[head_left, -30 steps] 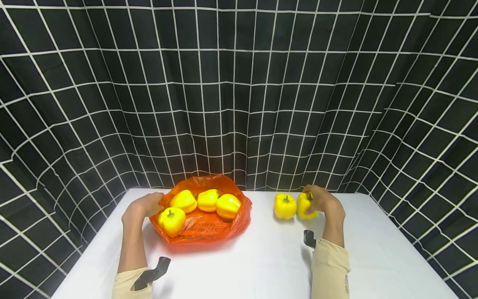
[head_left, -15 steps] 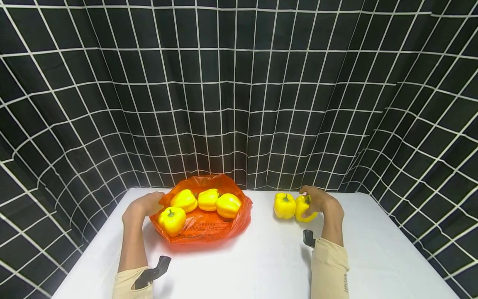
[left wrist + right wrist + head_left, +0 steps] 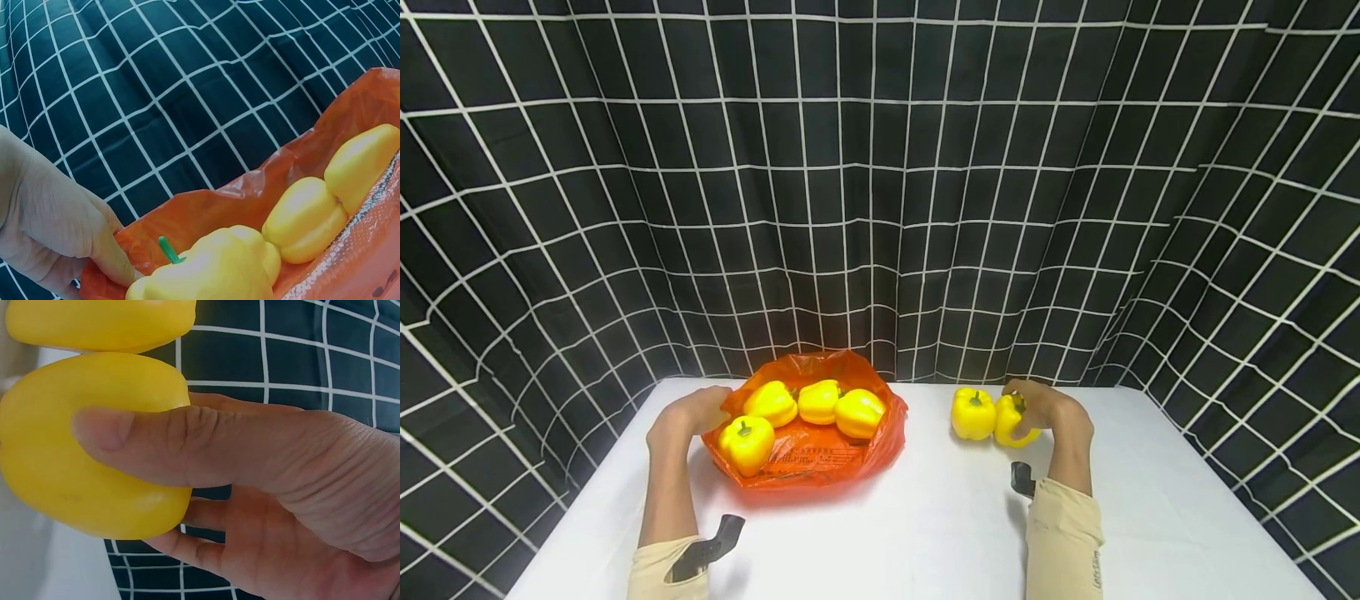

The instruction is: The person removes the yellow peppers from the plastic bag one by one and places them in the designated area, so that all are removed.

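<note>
1. The left forearm reaches forward from a beige fabric sleeve (image 3: pixel 668 573), the wrist bent inward so the left hand (image 3: pixel 688 415) meets the side of a crinkled, translucent orange-red plastic bag (image 3: pixel 812 467).
2. That hand seems to pinch the bag's rim narrowly between thumb and fingers, though the fingertips are partly hidden.
3. The right forearm also reaches forward; the right hand (image 3: pixel 1047 408) turns inward, its thumb laid across a glossy, rounded yellow bell pepper (image 3: pixel 75 494) and its fingers around the far side, holding it.
4. The gripped pepper is on the white table (image 3: pixel 925 517), just beside a similar upright pepper (image 3: pixel 973 415).
5. Four more yellow peppers (image 3: pixel 818 403) lie in the open bag.
</note>
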A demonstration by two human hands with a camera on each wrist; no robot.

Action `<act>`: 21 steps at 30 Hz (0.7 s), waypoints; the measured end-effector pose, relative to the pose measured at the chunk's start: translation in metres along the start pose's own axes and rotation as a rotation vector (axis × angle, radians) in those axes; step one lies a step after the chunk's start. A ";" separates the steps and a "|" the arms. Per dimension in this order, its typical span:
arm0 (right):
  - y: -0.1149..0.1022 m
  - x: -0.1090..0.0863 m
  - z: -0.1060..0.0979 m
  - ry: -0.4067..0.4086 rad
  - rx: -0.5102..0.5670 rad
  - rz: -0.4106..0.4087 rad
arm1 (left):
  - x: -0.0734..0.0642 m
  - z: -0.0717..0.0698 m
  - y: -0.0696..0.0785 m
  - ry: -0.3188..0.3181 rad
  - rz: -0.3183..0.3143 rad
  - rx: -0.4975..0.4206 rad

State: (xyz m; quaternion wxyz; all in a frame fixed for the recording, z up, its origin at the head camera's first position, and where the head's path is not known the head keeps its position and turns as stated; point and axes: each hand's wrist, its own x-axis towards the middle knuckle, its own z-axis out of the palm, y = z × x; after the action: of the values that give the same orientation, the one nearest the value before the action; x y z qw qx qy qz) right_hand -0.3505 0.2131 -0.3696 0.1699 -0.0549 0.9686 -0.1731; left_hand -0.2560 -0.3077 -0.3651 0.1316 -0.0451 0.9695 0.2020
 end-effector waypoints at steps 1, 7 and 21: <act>0.000 0.000 0.000 -0.001 0.003 0.004 | 0.000 0.000 0.000 -0.001 0.003 0.000; 0.002 0.000 0.002 0.002 0.013 0.011 | 0.000 0.001 0.000 -0.004 0.013 0.000; 0.001 -0.008 -0.002 -0.016 -0.010 -0.042 | 0.000 0.002 -0.001 -0.011 -0.023 -0.020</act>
State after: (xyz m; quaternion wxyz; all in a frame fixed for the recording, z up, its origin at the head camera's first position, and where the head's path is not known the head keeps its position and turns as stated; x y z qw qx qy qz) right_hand -0.3435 0.2162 -0.3657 0.1738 -0.0773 0.9667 -0.1710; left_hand -0.2552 -0.3074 -0.3674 0.1389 -0.0564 0.9661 0.2102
